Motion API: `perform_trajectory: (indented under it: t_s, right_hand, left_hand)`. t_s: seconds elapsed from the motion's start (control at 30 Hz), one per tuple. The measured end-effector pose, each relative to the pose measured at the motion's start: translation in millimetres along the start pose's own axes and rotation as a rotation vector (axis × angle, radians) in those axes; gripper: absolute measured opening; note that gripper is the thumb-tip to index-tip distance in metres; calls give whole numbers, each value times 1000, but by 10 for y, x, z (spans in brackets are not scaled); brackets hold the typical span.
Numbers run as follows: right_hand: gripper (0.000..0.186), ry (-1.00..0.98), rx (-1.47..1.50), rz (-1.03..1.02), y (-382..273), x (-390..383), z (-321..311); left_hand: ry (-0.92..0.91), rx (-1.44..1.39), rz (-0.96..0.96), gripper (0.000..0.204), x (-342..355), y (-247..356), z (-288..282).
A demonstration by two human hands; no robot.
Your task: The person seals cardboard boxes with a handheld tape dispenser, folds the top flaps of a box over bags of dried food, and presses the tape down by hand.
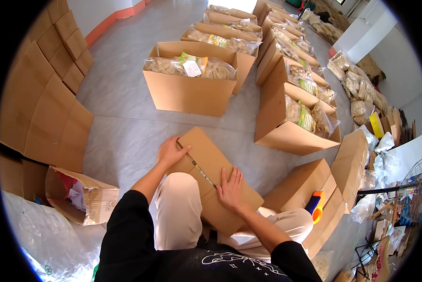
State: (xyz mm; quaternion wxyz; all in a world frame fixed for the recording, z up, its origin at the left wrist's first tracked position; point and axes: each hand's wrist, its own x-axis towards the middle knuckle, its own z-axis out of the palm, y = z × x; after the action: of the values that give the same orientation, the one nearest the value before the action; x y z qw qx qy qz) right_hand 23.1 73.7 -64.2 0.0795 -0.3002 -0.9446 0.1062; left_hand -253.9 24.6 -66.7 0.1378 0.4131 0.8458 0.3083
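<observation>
A brown cardboard box (211,160) stands between my knees, its two top flaps folded nearly together. A narrow gap along the seam shows a strip of the packaging inside. At the far left edge of the box, my left hand (171,152) grips the side, thumb over the top and the other fingers partly hidden. My right hand (230,190) lies flat on the right flap with its fingers stretched out. To my right, a blue and orange tape dispenser (317,207) rests on a closed carton (298,183).
Ahead stands an open carton (187,91) of clear bags, with rows of similar cartons (291,136) behind and to the right. Flattened or stacked cartons (41,103) line the left. Nearer are a small open box (100,204) and plastic sheeting (55,230). Filled bags (359,84) lie far right.
</observation>
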Motion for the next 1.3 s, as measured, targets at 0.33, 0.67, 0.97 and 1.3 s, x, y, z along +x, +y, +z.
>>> perform_trajectory:
  t_s: [0.33,0.67,0.97,1.3]
  right_hand:
    - [64,-105,-17,37,-268,-166,-142]
    - [60,92,955,687,1520,1310,23]
    - [73,-966,1372,505,1486,1223,1407]
    - [71,-555,968,375,355,1219,539]
  left_hand:
    - [102,103,234,50,-299,-183,-11]
    - [-9,69,246,55,-237,-116,-11]
    - [-145,105,175,56,-114,-24,55]
    - [-4,64,161,55,-237,-155,14]
